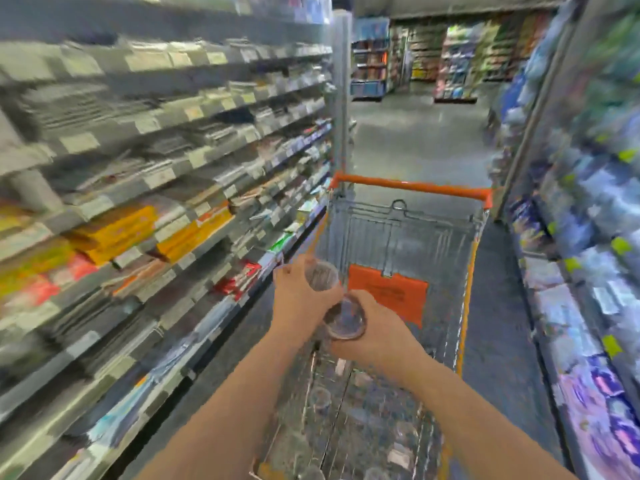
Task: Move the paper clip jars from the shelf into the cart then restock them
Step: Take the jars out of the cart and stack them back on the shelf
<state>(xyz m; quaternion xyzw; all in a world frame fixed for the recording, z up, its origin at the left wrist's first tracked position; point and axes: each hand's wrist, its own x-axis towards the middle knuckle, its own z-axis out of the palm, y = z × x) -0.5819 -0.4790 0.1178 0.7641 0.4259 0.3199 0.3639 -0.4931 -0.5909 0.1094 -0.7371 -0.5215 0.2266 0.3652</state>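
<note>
1. At the lower centre of the frame we see the wire cart (367, 237). Several loose jars (320, 398) lie on its floor; blur hides their count.
2. Above the basket, our right hand (375, 336) curls round the lower jar (346, 318), a clear round pot.
3. Just up and left, our left hand (303, 294) grips the upper jar (321, 274). We cannot tell whether the two jars touch.
4. Behind both hands, an orange flap (388, 292) hangs on the cart's far wall, below the orange bar (412, 185).
5. The shelf (173, 174) fills the left of the frame, heavily blurred. More shelving (588, 237) lines the right edge.
</note>
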